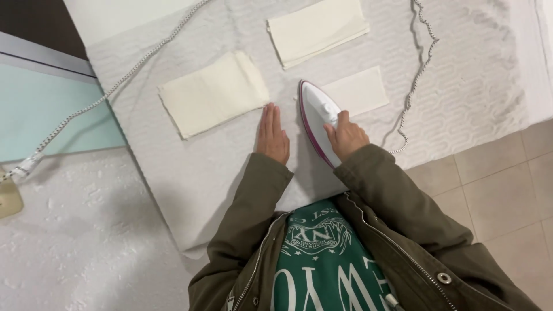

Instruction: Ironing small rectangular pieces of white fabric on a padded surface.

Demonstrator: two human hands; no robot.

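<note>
My right hand [347,136] grips the handle of a white iron with a purple edge [316,113], which rests on the white padded ironing surface [472,86]. The iron's tip points away from me, beside a small cream cloth piece [363,91]. My left hand [272,135] lies flat on the padded surface, fingers together, just below the corner of a folded cream cloth [213,93]. A stack of folded cream cloths [317,29] sits farther back.
The iron's braided cord [419,69] loops along the right of the surface, and another stretch of cord [115,89] runs off to the left toward a plug. Beige floor tiles [501,184] lie at the right. A white textured cover [75,230] is at the lower left.
</note>
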